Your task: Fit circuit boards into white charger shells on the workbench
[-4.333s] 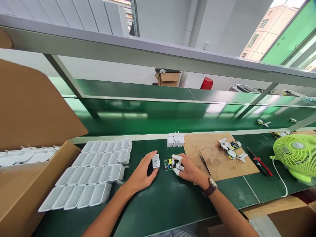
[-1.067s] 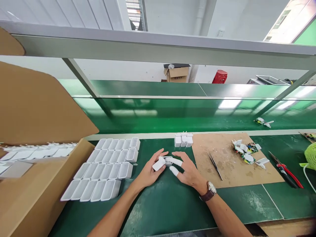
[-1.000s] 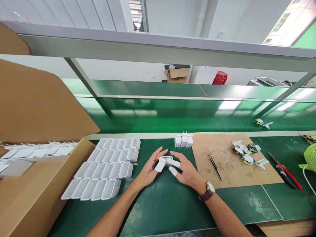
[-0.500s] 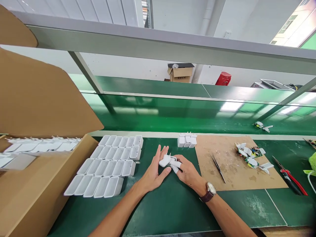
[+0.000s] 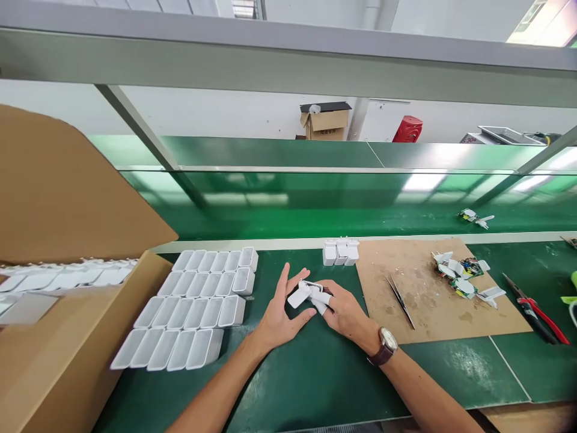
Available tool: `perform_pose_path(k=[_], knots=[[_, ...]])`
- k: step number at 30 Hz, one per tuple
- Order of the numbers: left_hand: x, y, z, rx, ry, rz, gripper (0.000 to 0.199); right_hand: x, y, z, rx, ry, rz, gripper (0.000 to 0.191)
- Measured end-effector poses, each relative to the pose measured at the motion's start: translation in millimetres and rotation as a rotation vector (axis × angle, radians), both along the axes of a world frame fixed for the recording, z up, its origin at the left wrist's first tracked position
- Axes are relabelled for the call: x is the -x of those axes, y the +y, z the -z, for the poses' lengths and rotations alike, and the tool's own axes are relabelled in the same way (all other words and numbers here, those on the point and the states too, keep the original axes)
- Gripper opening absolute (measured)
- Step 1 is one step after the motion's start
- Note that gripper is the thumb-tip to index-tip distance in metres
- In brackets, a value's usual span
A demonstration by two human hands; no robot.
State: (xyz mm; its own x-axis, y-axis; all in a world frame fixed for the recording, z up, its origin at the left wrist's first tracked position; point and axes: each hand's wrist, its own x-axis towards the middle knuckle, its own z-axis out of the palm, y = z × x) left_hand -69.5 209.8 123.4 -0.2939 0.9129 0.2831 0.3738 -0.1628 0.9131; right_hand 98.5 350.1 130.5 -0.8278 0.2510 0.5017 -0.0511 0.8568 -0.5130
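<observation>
My right hand is closed on a small white plastic part above the green bench. White coverings show on some of its fingertips, and a watch is on the wrist. Beside the part, my left hand has its fingers spread and holds nothing. To the left stand rows of white open housings. A small group of white plug pieces sits behind my hands.
An open cardboard box is at the left. On the right, a brown sheet bears tweezers and white parts with circuit boards. Red-handled pliers lie farther right. A metal bar crosses above.
The view has tilted and shifted slightly. The white part in my right hand has turned, showing a flatter face, and my left fingers are spread wider apart.
</observation>
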Motion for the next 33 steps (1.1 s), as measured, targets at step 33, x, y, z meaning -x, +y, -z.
perform_pose_path(k=[33], knots=[[4, 8, 21.8, 0.006, -0.085, -0.099, 0.087, -2, 3, -1.5, 0.011, 0.016, 0.016, 0.043]])
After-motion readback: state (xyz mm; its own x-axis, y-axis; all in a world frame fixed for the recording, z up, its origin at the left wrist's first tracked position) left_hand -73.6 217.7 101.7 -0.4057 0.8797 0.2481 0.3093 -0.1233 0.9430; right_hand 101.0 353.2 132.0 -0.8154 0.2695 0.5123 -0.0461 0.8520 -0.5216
